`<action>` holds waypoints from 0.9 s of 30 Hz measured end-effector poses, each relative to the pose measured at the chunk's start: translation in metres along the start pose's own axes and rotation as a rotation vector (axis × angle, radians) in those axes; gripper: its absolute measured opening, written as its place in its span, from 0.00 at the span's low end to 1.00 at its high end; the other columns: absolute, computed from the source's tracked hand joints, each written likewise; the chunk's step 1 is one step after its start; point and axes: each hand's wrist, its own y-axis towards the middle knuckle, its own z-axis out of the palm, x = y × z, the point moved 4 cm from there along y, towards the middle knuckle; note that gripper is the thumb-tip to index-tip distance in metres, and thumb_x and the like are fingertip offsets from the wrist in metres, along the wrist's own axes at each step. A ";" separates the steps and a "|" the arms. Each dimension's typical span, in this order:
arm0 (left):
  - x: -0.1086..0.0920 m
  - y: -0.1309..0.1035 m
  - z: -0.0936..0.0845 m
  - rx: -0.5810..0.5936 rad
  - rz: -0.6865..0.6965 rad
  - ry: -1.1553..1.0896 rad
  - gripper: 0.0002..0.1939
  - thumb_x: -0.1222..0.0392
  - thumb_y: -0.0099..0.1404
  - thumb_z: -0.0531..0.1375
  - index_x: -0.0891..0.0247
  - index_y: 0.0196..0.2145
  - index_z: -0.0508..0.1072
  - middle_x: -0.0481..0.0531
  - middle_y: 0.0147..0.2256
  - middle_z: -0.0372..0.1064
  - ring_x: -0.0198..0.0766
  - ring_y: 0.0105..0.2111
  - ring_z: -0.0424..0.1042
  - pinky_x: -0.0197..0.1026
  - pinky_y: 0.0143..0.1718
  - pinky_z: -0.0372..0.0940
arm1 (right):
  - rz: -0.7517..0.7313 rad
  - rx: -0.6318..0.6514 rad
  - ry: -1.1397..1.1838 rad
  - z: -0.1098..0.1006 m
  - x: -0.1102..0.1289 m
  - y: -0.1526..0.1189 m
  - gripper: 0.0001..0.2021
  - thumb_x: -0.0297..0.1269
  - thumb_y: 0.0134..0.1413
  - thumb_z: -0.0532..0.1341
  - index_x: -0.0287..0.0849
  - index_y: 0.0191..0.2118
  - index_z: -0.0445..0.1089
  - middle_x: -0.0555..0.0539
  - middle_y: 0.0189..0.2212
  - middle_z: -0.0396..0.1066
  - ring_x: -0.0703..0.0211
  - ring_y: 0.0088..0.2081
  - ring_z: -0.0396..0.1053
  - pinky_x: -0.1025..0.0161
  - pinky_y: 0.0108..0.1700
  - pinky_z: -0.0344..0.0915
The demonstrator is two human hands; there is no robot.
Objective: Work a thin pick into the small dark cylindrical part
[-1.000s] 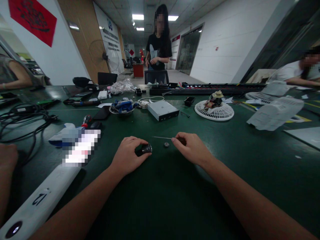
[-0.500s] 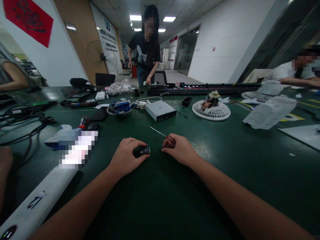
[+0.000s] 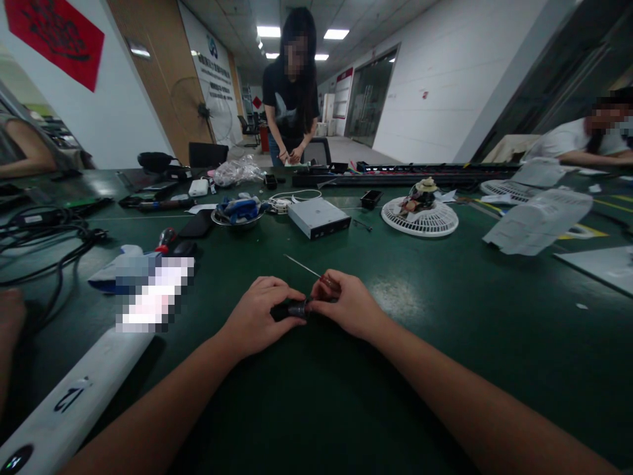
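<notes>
My left hand (image 3: 260, 316) is closed round a small dark cylindrical object (image 3: 297, 309), whose shiny end points right. Its exact kind does not show. My right hand (image 3: 346, 303) grips a thin screwdriver (image 3: 302, 265) by its red handle, with the metal shaft pointing up and to the left, away from the cylinder. The right thumb and fingertips meet the shiny end of the cylinder. Whether they pinch some small part there is hidden. Both hands are low over the green tabletop (image 3: 277, 409).
Beyond my hands lie a grey disc drive (image 3: 319, 219), a metal bowl with blue cloth (image 3: 240, 211) and a white fan grille (image 3: 420, 218). To the left are a long white device (image 3: 74, 396), a red-handled screwdriver (image 3: 165, 239) and black cables (image 3: 54, 241). A person (image 3: 291, 99) stands across the table.
My right hand has come left and slightly down to the cylinder's end, carrying the screwdriver. My left hand has shifted slightly right with the cylinder. The person opposite has brought both hands together.
</notes>
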 end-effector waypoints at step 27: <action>0.021 -0.001 -0.013 -0.179 -0.257 0.131 0.14 0.55 0.56 0.68 0.57 0.41 0.75 0.51 0.39 0.74 0.48 0.41 0.70 0.52 0.43 0.65 | -0.195 0.072 -0.478 -0.041 0.019 -0.003 0.13 0.35 0.62 0.56 0.44 0.48 0.73 0.45 0.42 0.75 0.58 0.39 0.71 0.60 0.39 0.65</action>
